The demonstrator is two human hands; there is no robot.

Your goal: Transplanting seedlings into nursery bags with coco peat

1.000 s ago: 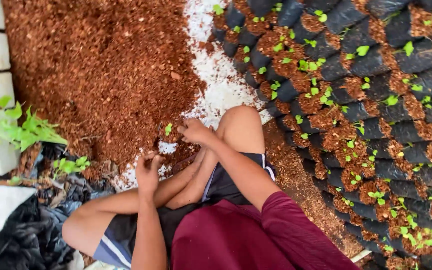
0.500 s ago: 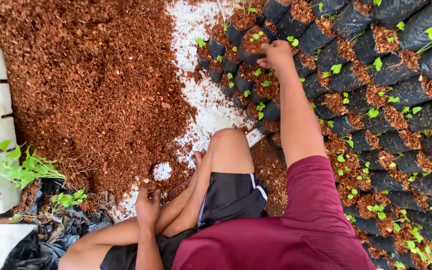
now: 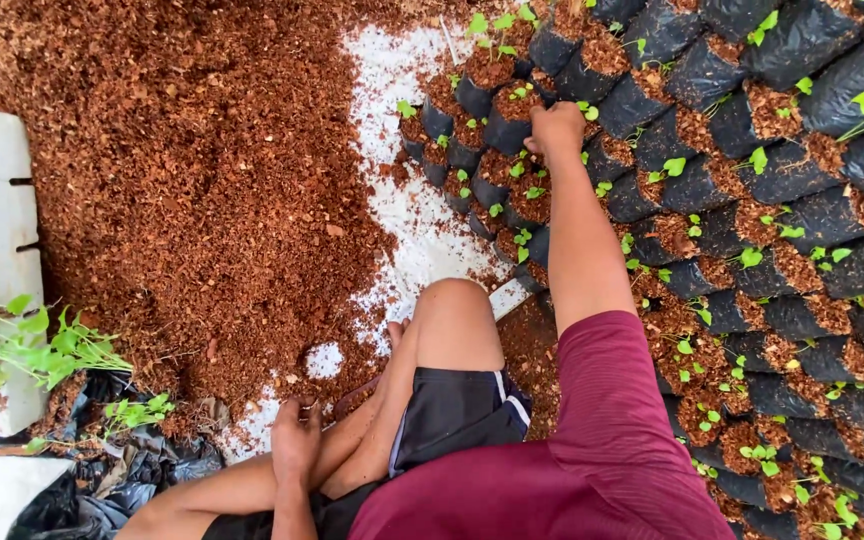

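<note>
We cannot see what the right hand (image 3: 555,128) grips; its fingers are hidden among black grow bags (image 3: 652,110).

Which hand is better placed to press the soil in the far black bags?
Right. The right hand is stretched out onto the black bags, while the left hand rests by the leg, far from them.
</note>
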